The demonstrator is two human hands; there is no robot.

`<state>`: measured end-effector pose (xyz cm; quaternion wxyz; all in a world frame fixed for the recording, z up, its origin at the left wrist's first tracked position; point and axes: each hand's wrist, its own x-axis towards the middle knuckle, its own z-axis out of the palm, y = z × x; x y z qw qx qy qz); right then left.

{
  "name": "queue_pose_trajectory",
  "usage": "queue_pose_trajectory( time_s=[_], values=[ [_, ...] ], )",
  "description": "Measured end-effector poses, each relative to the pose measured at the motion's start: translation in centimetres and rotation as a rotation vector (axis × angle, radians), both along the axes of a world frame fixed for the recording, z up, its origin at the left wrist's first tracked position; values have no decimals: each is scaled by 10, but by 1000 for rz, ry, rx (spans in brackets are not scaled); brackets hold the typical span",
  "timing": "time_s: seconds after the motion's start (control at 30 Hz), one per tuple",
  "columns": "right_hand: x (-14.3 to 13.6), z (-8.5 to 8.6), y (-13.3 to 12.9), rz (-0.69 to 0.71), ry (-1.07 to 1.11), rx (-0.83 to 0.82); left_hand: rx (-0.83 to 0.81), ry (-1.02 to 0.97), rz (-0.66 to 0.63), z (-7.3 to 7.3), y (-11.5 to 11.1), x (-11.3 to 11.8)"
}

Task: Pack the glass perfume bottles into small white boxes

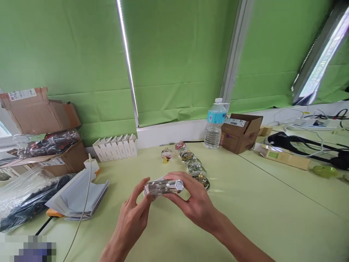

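Observation:
Between my two hands is a small clear glass perfume bottle (158, 187) with a shiny silver cap, held on its side above the table. My left hand (132, 214) pinches the glass base end between thumb and fingers. The thumb and fingers of my right hand (195, 202) close around the end near the cap, which points right. A pale edge shows just behind the bottle; I cannot tell what it belongs to. Beyond my hands, several round glass perfume bottles (195, 165) with gold tops stand in a slanting row. One more round bottle (167, 154) stands left of them.
Several slim white boxes (116, 148) stand in a row at the back left. A water bottle (215, 125) and an open cardboard box (240, 133) stand at the back right. Papers (81, 196), a cable (86, 203), plastic bags and stacked cardboard boxes (40, 112) crowd the left side.

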<state>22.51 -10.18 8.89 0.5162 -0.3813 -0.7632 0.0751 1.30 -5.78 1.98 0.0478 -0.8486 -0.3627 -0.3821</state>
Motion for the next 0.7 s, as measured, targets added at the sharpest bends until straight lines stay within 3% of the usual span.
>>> queue_pose_trajectory(
  time_s=[0.27, 0.53, 0.7],
  values=[
    [2, -2, 2, 15, -146, 63, -15, -118, -84, 7, 1, -5],
    [-1, -8, 3, -58, -297, 57, -226, -207, -20, 8, -1, -5],
    [-4, -11, 4, -69, -384, 75, -266, -213, -10, 8, -4, -2]
  ],
)
